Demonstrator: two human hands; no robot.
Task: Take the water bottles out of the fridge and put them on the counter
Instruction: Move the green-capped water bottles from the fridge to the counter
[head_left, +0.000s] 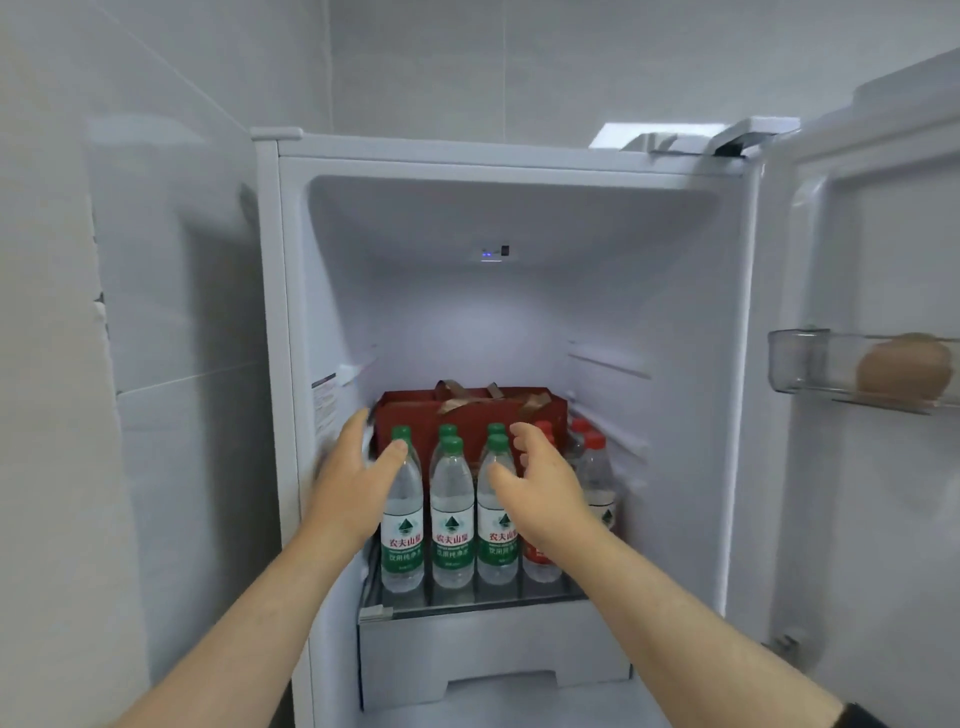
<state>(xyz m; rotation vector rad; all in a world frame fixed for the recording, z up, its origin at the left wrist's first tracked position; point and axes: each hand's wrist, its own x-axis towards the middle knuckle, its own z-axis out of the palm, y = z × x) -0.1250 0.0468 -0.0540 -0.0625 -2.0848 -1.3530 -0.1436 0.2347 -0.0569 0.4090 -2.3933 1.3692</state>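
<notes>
Fingers (524, 441) spread, empty | red-cap btls (597, 478) partly hidden behind R hand (545, 483)

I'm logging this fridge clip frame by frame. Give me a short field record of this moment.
fridge door: open
green-capped bottles: five visible, upright on glass shelf
red-capped bottles: right side, partly hidden
red gift box: behind bottles
left hand: open, thumb on leftmost bottle
right hand: open, holding nothing
door bin: brown round item
</notes>
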